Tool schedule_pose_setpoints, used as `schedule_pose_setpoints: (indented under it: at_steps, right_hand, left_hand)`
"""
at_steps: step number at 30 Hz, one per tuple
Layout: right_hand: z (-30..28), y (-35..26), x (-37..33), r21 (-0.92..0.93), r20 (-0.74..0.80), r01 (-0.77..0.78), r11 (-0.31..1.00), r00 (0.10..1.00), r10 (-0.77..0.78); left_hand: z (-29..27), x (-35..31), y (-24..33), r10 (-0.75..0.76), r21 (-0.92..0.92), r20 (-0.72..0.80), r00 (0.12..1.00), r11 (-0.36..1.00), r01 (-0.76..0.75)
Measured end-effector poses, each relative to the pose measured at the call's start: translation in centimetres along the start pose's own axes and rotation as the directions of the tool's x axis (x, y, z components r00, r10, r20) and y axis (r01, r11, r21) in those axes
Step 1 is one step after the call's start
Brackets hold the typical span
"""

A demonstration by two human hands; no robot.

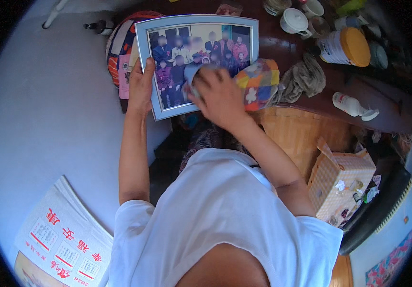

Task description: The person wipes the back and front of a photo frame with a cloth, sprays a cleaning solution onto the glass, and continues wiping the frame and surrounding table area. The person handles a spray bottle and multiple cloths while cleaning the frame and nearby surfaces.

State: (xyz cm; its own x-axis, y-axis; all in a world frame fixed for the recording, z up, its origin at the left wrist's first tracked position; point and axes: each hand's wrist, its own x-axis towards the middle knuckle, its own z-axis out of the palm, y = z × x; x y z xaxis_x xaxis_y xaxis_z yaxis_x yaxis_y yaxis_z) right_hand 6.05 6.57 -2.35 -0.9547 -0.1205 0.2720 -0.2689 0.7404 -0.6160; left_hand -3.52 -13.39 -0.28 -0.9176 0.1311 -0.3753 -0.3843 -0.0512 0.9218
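Observation:
My left hand [140, 86] grips the left side of a light-blue picture frame [196, 20], thumb on its front. Behind the glass is a group photo [167, 71] of people in two rows. My right hand [217, 95], blurred by motion, presses a bluish cloth [192, 75] against the glass near the photo's middle. The fingers are bent over the cloth, and part of it is hidden beneath them. Just right of this hand, by the frame's lower right, is a colourful patchwork fabric item [259, 85].
A dark table [332, 88] carries a grey towel [305, 79], a white spray bottle [352, 105], a yellow-lidded tub [347, 47] and a white lidded cup [296, 23]. A checked box [335, 179] stands lower right. A calendar [67, 239] hangs on the left wall.

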Motion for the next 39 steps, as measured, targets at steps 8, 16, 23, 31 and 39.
schedule_pose_setpoints:
  at_steps: [8,16,23,31,39]
  right_hand:
    - [0.9,7.7,-1.5,-0.151,-0.133,-0.137,0.979,0.984,0.117]
    - [2.7,-0.6,3.6,-0.016,-0.156,0.078,0.997,0.985,-0.079]
    - [2.9,5.4,-2.4,-0.025,0.140,0.267,0.963,0.955,-0.261]
    - [-0.7,20.3,1.1,-0.490,0.028,-0.307,0.816,0.930,0.366]
    - [2.5,24.0,12.0,-0.521,0.109,0.086,0.849,0.993,-0.034]
  left_hand:
    - [-0.5,-0.3,-0.7,-0.060,0.209,-0.066,0.996,0.975,0.072]
    - [1.4,-0.3,-0.5,0.104,0.327,-0.004,0.995,0.940,-0.097]
    - [-2.6,-0.7,-0.4,0.057,0.117,-0.253,0.966,0.993,-0.027]
    - [-7.9,-2.7,-1.2,-0.047,0.067,-0.382,0.923,0.995,0.078]
    - [-10.2,-4.6,-4.6,-0.135,-0.079,-0.405,0.904,0.991,0.112]
